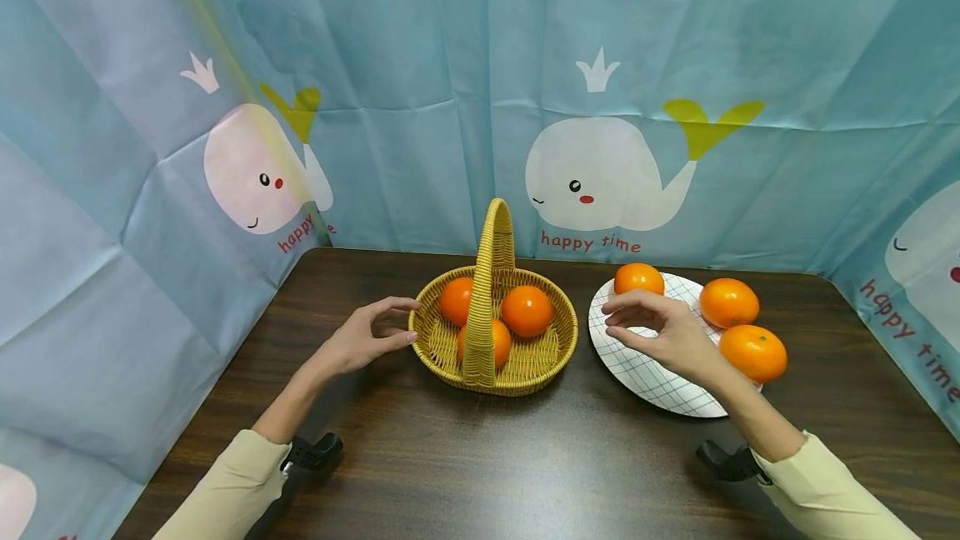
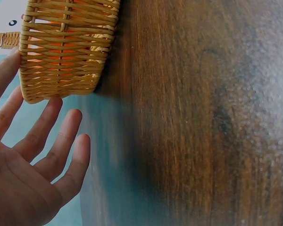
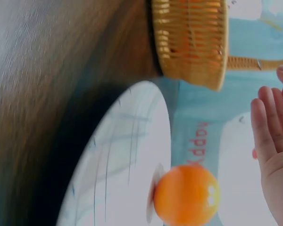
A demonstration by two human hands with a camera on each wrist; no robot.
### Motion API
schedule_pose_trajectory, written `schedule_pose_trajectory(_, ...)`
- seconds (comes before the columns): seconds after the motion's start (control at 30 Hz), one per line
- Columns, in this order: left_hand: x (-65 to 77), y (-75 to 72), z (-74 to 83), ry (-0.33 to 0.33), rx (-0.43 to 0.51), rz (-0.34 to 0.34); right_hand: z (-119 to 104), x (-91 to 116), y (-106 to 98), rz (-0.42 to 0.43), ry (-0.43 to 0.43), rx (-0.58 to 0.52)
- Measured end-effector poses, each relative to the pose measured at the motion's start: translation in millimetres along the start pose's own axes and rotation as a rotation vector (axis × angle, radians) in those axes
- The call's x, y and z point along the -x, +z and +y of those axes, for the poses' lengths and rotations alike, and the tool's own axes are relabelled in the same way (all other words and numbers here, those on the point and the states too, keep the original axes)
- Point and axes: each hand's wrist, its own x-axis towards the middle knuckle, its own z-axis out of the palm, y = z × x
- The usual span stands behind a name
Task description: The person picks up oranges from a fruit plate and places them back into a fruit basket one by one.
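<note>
Head view: a blue curtain printed with whales forms the backdrop. Below it extends the dark wooden counter, which supports all items.

On the right, a white plate with a grid pattern lies flat. Left of the plate, and apart from it, stands the yellow wicker basket, upright, its handle arching over the middle.

Left hand: at the basket's left side, fingers spread and slightly bent, nothing held. The fingertips lie at the rim; firm contact cannot be confirmed. Right hand: above the plate, fingers loosely curved, thumb apart from them, no item held. The right wrist view shows a gap between this hand and the fruit visible there.

Orange fruits: six units. Three rest inside the basket. One sits at the far side of the plate; two sit at its right edge.

Step in hand, as judged: a transfer of fruit between plate and basket, between two grasps. Direction cannot be told. If loading the basket, the next move calls for the right hand to close around one plate fruit while the left steadies the rim.
</note>
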Motion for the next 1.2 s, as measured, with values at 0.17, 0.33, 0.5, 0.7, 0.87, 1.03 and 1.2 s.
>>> schedule_pose_trajectory(0.17, 0.1, -0.3, 0.3, -0.001, -0.008, 0.002, -3.4, 5.4, -15.2, 0.021, 0.000, 0.011)
schedule_pose_trajectory(0.33, -0.5, -0.1, -1.7, -0.004, -0.015, 0.003, -6.4, 13.1, -29.2, 0.055, 0.018, 0.050)
schedule_pose_trajectory(0.5, -0.4, 0.1, -2.6, -0.007, -0.009, 0.003, -5.6, 22.8, -44.0, 0.078, 0.046, 0.063)
schedule_pose_trajectory(0.7, -0.2, 0.2, -1.6, -0.006, -0.014, 0.007, -5.1, 32.1, -59.3, 0.115, 0.066, 0.155)
schedule_pose_trajectory(0.87, 0.0, -0.1, -1.2, -0.002, -0.017, 0.009, -6.6, 38.5, -69.0, 0.149, 0.086, 0.192)
schedule_pose_trajectory(1.03, 0.2, 0.0, -1.6, 0.002, -0.016, 0.006, -7.7, 46.1, -81.2, 0.167, 0.116, 0.237)
schedule_pose_trajectory(1.2, 0.4, -0.1, -1.3, -0.004, -0.019, 0.010, -7.6, 57.9, -94.5, 0.198, 0.160, 0.287)
